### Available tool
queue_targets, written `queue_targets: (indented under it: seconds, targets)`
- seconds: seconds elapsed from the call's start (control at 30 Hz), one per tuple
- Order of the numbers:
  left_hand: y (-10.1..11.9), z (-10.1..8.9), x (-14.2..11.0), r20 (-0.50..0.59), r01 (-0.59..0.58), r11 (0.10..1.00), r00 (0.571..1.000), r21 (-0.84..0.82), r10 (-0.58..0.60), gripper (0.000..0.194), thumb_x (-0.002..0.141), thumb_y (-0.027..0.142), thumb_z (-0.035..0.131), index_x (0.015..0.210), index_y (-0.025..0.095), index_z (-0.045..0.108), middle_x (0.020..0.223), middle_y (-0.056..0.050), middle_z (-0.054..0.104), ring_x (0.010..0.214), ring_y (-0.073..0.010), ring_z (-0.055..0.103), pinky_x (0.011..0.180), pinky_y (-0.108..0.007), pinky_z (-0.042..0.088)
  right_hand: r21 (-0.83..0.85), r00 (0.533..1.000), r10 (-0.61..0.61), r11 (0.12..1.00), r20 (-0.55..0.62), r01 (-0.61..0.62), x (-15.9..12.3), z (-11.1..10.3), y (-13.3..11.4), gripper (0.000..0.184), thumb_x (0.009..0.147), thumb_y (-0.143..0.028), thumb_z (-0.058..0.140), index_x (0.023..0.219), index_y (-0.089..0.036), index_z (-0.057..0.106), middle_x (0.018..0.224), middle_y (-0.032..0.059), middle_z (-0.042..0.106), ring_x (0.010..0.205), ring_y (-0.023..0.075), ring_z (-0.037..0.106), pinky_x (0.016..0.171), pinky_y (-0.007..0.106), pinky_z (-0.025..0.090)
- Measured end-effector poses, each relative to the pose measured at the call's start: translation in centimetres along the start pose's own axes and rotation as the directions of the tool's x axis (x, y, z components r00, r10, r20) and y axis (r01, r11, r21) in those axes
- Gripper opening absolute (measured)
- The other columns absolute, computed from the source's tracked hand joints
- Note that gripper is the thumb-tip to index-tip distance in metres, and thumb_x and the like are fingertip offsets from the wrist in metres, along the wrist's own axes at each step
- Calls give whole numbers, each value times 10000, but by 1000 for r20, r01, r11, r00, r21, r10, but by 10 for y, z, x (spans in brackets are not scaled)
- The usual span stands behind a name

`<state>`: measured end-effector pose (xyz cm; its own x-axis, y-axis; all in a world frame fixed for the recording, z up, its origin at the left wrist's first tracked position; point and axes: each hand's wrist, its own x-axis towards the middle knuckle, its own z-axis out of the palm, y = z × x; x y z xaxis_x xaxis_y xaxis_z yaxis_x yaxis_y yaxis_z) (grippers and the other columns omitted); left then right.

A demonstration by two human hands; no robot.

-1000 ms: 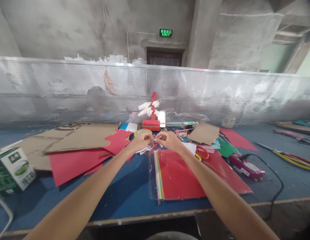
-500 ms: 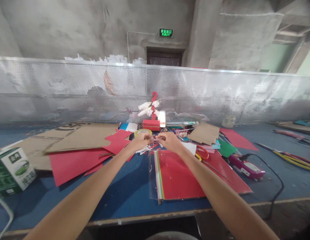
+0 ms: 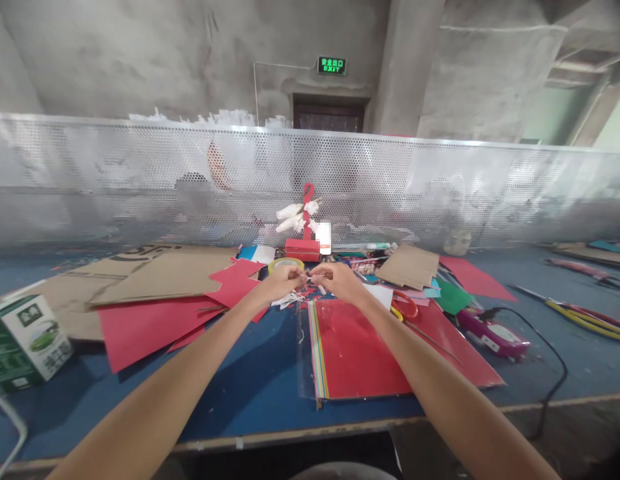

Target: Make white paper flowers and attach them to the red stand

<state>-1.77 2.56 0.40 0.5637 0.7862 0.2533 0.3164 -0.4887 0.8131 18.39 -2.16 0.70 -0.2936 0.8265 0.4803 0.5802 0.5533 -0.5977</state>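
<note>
My left hand (image 3: pixel 285 280) and my right hand (image 3: pixel 339 280) meet over the middle of the blue table, fingertips pinched close together. Between them is a small white piece (image 3: pixel 310 279), perhaps paper; it is too small to tell and mostly hidden by the fingers. Scraps of white and red paper (image 3: pixel 290 299) lie just below. A roll of yellow tape (image 3: pixel 285 265) sits behind my left hand. Farther back stands a red box (image 3: pixel 303 250) with a curved red stem and white flower-like pieces (image 3: pixel 293 219). A phone (image 3: pixel 323 239) leans beside it.
Cardboard (image 3: pixel 165 277) and red card sheets (image 3: pixel 150 327) lie left, near a green-white carton (image 3: pixel 30 343). Right are a pack of coloured paper (image 3: pixel 360 353), scissors (image 3: pixel 406 305), a corded purple device (image 3: pixel 495 335) and yellow-handled pliers (image 3: pixel 580 317). A perforated metal screen (image 3: pixel 390 187) borders the back.
My fingers have shifted slightly around the small white piece, which shows less now than a second ago. Both arms stay in nearly the same place, and the table is unchanged.
</note>
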Motion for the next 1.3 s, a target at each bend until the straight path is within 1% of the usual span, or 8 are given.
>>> queue_targets:
  seconds: [0.07, 0.2, 0.37, 0.6, 0.7, 0.83, 0.97, 1.3]
  targets:
    - [2, -1, -1, -16, 25, 1000, 1000, -14, -25, 241, 805, 406, 616, 779, 167, 588, 736, -33, 686, 614, -142, 608, 591, -258, 461, 55, 998, 1, 999, -62, 2, 1, 0, 1, 180, 822, -317, 642, 930, -180, 686, 816, 26, 720, 643, 140, 638, 630, 231, 453]
    - [13, -3, -5, -43, 57, 998, 997, -18, -58, 202, 805, 367, 623, 766, 170, 600, 755, -39, 703, 619, -130, 598, 575, -240, 440, 46, 994, -10, 999, -105, 15, 1, -2, -2, 149, 850, -302, 604, 805, -174, 665, 764, 29, 722, 680, 148, 655, 655, 228, 456]
    - [17, -7, -6, -46, 55, 998, 997, -12, -55, 205, 791, 372, 635, 769, 171, 604, 777, -58, 716, 629, -137, 592, 573, -245, 442, -119, 998, -15, 993, -64, 8, -2, -4, -10, 310, 921, -334, 509, 691, -178, 647, 646, 14, 699, 612, 132, 627, 647, 226, 409]
    - [17, -9, -7, -17, 12, 1000, 1000, 5, -12, 256, 796, 430, 629, 782, 176, 605, 791, -68, 720, 642, -145, 598, 577, -256, 449, -151, 998, 32, 988, -48, -39, -3, 1, -10, 541, 995, -433, 334, 586, -178, 579, 496, 11, 611, 540, 125, 593, 668, 229, 408]
    - [19, -11, -8, -22, 22, 1000, 1000, 14, -22, 257, 792, 427, 631, 775, 172, 606, 794, -74, 717, 644, -146, 600, 575, -255, 441, -94, 999, 39, 995, -34, -42, -2, 1, -7, 501, 982, -429, 369, 637, -170, 623, 538, 15, 641, 532, 121, 599, 649, 225, 420]
    - [18, -17, -7, -35, 40, 999, 999, 30, -39, 287, 788, 450, 629, 802, 163, 621, 804, -62, 713, 653, -140, 599, 557, -240, 417, 37, 998, -2, 999, -67, 4, 0, 0, -6, 235, 883, -386, 572, 888, -178, 681, 744, 26, 725, 636, 143, 651, 638, 228, 454]
    - [14, -21, -6, -22, 35, 998, 999, 45, -34, 305, 793, 459, 622, 811, 155, 630, 818, -57, 710, 660, -130, 596, 551, -228, 405, 61, 993, -27, 998, -113, 34, 0, 1, -6, 167, 852, -326, 614, 870, -174, 679, 800, 41, 735, 699, 154, 665, 672, 237, 472]
    - [15, -21, -7, -7, 30, 998, 1000, 49, -30, 269, 799, 432, 621, 808, 163, 628, 824, -62, 712, 664, -135, 599, 577, -242, 424, -140, 996, -37, 990, -80, 25, -1, 0, -10, 376, 960, -375, 449, 696, -178, 631, 634, 13, 680, 606, 130, 600, 638, 226, 384]
